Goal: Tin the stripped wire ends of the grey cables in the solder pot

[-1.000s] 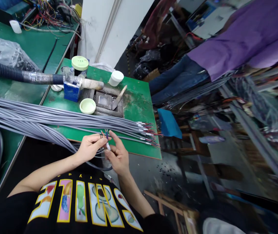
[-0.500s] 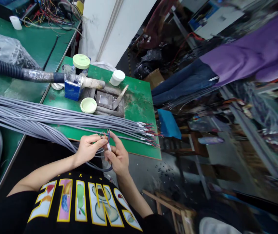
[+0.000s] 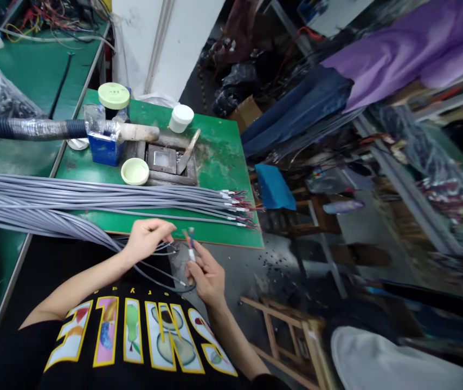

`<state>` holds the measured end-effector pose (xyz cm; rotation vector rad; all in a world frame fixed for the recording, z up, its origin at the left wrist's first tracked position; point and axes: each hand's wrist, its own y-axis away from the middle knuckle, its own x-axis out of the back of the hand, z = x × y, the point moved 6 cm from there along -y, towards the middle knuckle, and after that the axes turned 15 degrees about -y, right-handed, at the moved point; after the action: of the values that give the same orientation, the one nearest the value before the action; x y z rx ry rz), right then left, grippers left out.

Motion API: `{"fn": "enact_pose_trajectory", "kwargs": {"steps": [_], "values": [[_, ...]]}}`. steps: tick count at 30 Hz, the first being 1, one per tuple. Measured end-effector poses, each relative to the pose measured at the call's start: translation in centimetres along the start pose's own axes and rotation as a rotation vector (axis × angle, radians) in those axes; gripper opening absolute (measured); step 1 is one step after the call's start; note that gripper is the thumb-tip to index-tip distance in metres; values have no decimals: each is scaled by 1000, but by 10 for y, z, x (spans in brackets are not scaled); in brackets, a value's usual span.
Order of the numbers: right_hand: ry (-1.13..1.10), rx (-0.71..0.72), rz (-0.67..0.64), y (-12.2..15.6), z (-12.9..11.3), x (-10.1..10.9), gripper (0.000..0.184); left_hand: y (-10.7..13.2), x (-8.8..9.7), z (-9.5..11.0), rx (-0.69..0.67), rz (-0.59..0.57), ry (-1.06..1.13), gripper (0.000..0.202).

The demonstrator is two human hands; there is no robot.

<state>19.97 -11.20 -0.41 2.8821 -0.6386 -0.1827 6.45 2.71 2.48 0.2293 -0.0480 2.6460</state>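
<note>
Two hands are working just past the near edge of the green bench board (image 3: 219, 130). Right hand (image 3: 207, 279): thumb and fingers together, clamped on a white-sleeved cable end (image 3: 191, 254). Long axis near upright in view, tip pointing away from the person, slight lean left. Thin coloured conductors (image 3: 187, 236) stick out of the tip; count and colours too small to call.

Left hand (image 3: 148, 239): fingers curled, close beside the held end, no visible contact with it. A thin grey cable (image 3: 159, 265) runs out from under this palm and loops below the grip. Can't tell if the left fingers are clamped on anything; the hand hides that.

Beyond the grip, a long bundle of grey cables (image 3: 93, 197) lies across the board, with stripped ends (image 3: 237, 211) up and right of the grip.

Containers, all beyond the grip: shallow pale green dish (image 3: 134, 171), contents unclear; white jar (image 3: 181, 118), lid on; jar with pale green lid (image 3: 113, 96), body mostly hidden; blue box (image 3: 103, 151), contents hidden. Metal tray (image 3: 161, 158) sits recessed in the board, with a scraper (image 3: 187, 151) resting across its far edge.
</note>
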Motion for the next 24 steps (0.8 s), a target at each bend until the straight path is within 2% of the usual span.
{"fn": "enact_pose_trajectory", "kwargs": {"steps": [2, 3, 4, 5, 6, 8, 11, 14, 16, 18, 19, 21, 24], "values": [[68, -61, 162, 8, 25, 38, 52, -8, 20, 4, -79, 103, -130, 38], [128, -109, 254, 12, 38, 57, 48, -12, 27, 8, -157, 117, -226, 34], [199, -213, 288, 15, 54, 73, 47, -15, 29, 12, -252, 91, -341, 29], [264, -359, 246, 18, 71, 83, 48, -16, 28, 15, -343, 46, -470, 24], [283, -427, 208, 19, 83, 89, 47, -16, 22, 16, -419, -10, -609, 21], [288, -524, 101, 20, 99, 86, 47, -15, 7, 11, -506, -102, -881, 22], [204, -556, -53, 15, 100, 54, 42, -15, -15, 2, -517, -124, -1140, 27], [83, -553, -204, 6, 83, 6, 51, -18, -27, -2, -479, -114, -1209, 20], [-78, -507, -293, -3, 62, -21, 53, -17, -29, 1, -463, -138, -1194, 19], [-267, -398, -306, -14, 35, -33, 50, -11, -26, 9, -494, -166, -1119, 22], [-338, -318, -264, -20, 21, -32, 47, -6, -24, 15, -525, -178, -1063, 23], [-405, -108, -97, -30, -9, -19, 40, 6, -18, 27, -594, -209, -940, 25], [-359, 298, 181, -30, -54, 8, 30, 20, -9, 34, -616, -294, -752, 25]]}}
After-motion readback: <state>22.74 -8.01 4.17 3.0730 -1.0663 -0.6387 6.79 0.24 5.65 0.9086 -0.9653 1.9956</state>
